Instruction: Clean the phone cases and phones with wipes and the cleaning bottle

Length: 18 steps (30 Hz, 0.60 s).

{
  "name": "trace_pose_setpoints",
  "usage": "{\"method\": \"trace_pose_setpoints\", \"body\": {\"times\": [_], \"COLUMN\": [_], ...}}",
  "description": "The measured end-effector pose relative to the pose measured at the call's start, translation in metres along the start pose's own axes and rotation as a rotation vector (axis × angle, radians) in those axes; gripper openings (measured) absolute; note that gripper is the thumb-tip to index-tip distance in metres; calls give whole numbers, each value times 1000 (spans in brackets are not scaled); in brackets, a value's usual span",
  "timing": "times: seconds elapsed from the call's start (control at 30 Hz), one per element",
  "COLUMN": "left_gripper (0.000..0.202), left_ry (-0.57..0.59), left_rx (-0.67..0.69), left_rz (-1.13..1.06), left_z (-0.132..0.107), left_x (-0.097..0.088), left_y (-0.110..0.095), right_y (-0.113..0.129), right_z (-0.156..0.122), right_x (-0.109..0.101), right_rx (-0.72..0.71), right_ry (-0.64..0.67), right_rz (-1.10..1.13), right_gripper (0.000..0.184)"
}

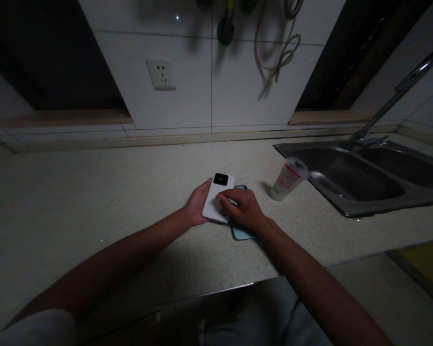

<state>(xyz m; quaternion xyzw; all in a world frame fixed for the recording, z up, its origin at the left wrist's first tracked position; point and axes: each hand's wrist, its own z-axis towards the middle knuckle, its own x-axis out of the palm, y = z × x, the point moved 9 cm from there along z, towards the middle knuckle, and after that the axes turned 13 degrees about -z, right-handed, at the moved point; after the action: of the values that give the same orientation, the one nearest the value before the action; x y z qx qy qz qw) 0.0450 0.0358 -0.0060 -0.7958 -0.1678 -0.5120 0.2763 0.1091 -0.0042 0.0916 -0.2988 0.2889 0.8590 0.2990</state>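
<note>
A white smartphone [213,204] with a black camera block lies back side up in my left hand [197,204], whose fingers wrap its left edge and underside. My right hand [241,205] is over the phone's right side. Its thumb and fingers are curled together at the phone's back, and anything between them is too small or hidden to tell. Under my right hand, a light blue phone case [242,233] rests on the countertop, partly covered by the hand and the phone.
Right of my hands, a clear plastic cup [289,179] with red print stands on the pale countertop [137,192]. Farther right is a steel double sink [346,206] with a tall faucet [400,91]. A power socket [161,74] and a looped cord [283,57] are on the tiled wall.
</note>
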Motion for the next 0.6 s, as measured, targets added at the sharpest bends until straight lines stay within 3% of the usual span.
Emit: {"method": "trace_pose_setpoints", "body": {"times": [0.3, 0.6], "left_gripper": [54, 53], "left_ry": [-28, 2], "left_rx": [6, 15], "left_rz": [21, -8], "left_z": [-1, 0], "left_x": [-1, 1], "left_y": [0, -1], "right_y": [-1, -14], "right_z": [0, -2], "right_x": [0, -5], "right_rx": [6, 49], "right_ry": [-4, -28], "right_rz": [11, -124], "right_gripper": [32, 32]}}
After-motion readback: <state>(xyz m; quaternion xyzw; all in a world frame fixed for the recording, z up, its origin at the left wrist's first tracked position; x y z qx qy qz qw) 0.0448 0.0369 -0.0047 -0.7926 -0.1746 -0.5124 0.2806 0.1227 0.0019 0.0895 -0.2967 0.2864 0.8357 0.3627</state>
